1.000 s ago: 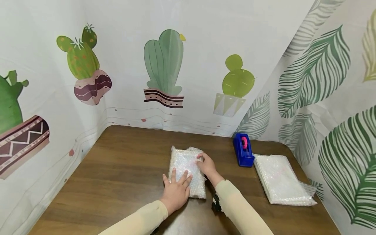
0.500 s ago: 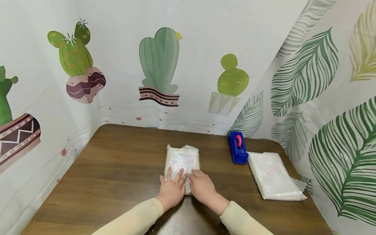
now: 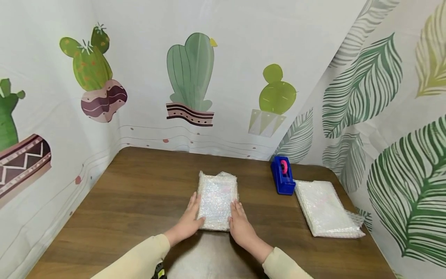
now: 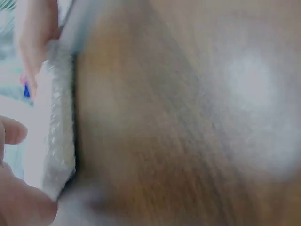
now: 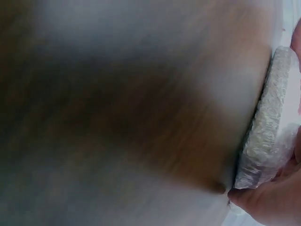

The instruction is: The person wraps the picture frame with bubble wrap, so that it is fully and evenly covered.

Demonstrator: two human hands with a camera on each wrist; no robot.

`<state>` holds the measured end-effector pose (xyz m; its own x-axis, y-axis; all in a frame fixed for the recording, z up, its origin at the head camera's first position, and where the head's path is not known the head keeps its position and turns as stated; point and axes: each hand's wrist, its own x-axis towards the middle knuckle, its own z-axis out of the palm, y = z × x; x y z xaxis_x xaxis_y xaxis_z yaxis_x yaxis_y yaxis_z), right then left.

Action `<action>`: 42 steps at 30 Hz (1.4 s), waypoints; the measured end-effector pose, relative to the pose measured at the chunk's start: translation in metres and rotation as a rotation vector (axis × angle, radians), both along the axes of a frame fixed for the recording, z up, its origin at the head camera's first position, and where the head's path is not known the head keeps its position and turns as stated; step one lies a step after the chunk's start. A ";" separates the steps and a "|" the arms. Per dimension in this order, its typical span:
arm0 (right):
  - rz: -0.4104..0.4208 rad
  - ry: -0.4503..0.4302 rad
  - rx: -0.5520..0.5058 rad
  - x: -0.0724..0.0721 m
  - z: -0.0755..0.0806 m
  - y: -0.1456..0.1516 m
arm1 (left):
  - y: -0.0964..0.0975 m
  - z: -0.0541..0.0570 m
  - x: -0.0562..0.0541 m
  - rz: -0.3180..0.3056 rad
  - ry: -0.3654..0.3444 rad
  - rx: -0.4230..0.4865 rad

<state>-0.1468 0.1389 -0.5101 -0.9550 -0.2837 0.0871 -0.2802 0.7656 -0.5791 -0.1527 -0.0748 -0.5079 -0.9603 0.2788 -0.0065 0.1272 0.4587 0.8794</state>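
A flat rectangular package in bubble wrap lies on the wooden table, its short side towards me. My left hand rests along its left edge, fingers fairly straight and thumb at the near left corner. Along the opposite edge my right hand touches the package, fingertips on its right rim. In the left wrist view, the wrap's bubbly near side shows between the hands. The right wrist view shows the same side of the bubble-wrapped package, with right-hand fingers at its corner. The package's underside is hidden.
A blue tape dispenser with a pink core stands at the back right. Beside it lies a second bubble-wrapped package, a loose flap of wrap at its right. A patterned cloth hangs behind the brown table.
My right hand came down from the package's upper right onto its top, then moved to the right edge. My left hand slid off the top to the left edge.
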 end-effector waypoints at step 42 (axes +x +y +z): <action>-0.168 -0.335 -0.683 -0.037 0.085 0.080 | 0.039 0.059 -0.032 -0.161 -0.392 0.639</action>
<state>-0.1839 0.2187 -0.4256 -0.9866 -0.1198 -0.1104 0.0812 0.2255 -0.9708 -0.1847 -0.0354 -0.4492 -0.8683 0.4791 -0.1288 -0.2267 -0.1521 0.9620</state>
